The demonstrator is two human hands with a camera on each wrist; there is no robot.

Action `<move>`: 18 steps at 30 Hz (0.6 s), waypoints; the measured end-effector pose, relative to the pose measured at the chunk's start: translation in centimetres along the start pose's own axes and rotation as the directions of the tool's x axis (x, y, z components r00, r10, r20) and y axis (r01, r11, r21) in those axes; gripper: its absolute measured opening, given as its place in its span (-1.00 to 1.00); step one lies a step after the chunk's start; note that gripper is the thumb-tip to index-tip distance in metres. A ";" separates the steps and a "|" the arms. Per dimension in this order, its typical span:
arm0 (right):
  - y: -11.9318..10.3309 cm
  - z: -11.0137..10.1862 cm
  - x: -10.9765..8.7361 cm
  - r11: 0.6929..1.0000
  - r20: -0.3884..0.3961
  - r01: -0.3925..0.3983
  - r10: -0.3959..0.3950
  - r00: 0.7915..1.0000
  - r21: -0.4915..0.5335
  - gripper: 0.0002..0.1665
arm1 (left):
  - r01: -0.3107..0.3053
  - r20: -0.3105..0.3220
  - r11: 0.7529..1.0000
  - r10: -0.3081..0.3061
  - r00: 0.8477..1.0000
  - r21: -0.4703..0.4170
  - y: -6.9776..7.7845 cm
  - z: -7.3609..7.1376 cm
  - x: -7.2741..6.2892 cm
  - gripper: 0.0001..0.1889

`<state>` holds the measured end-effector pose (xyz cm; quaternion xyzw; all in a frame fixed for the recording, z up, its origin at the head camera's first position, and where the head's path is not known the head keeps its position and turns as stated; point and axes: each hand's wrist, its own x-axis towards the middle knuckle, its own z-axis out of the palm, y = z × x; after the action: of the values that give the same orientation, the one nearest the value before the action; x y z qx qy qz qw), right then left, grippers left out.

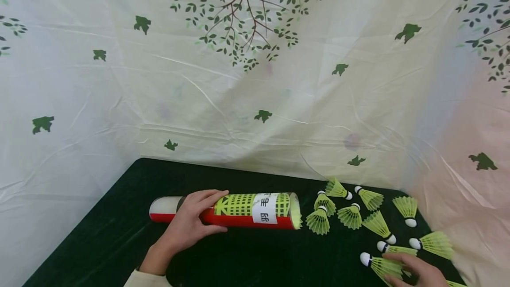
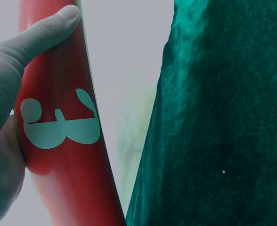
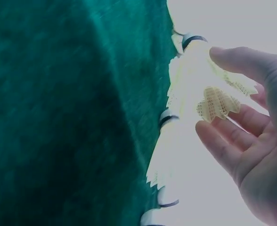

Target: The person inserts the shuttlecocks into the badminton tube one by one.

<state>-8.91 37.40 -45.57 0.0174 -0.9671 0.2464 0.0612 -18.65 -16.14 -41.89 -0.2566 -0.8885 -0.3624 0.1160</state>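
Note:
My left hand (image 1: 195, 218) grips a red and clear shuttlecock tube (image 1: 243, 222), held sideways. A yellow-green skirt shows at its open right end. In the left wrist view, the thumb lies across the red side of the tube (image 2: 63, 183), which bears a pale mark. At the lower right, my right hand (image 1: 418, 271) is at the skirt of a yellow-green shuttlecock (image 1: 384, 267) with a white head. The right wrist view shows that hand (image 3: 256, 155) with its thumb and fingers apart around the skirt; whether they touch it, I cannot tell.
Several yellow-green shuttlecocks lie scattered on the right of the dark green cloth-covered table (image 1: 99, 234), one of them a lone shuttlecock (image 1: 406, 209) near the right edge. A pale curtain (image 1: 223, 114) with leaf prints hangs behind the table and along both sides.

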 end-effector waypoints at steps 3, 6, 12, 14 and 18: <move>-1.4 -0.4 0.2 0.999 -0.017 -0.036 0.036 0.999 0.022 -0.46 | -0.002 0.001 1.000 0.002 1.000 0.003 -0.1 0.0 0.1 -0.08; -2.8 -0.8 0.6 0.995 -0.018 -0.074 0.075 0.997 0.061 -0.44 | -0.004 0.002 1.000 0.004 1.000 0.007 -0.1 0.1 0.1 -0.08; -5.5 -1.3 1.4 0.995 -0.063 -0.021 0.027 0.998 0.097 -0.48 | 0.001 0.008 1.000 -0.001 1.000 0.008 -0.1 0.2 0.1 -0.08; -6.5 -1.5 1.7 0.994 -0.080 0.021 -0.012 0.997 0.103 -0.49 | 0.000 0.012 1.000 0.000 1.000 0.009 -0.1 0.2 0.1 -0.07; -8.7 -2.1 2.2 0.988 -0.109 0.082 -0.068 0.992 0.129 -0.52 | -0.006 0.014 1.000 0.006 1.000 0.014 -0.2 0.2 0.1 -0.08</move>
<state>-10.28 30.77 -39.39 0.0450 -0.9426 0.3086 0.1194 -18.82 -16.04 -42.10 -0.2612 -0.8909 -0.3541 0.1128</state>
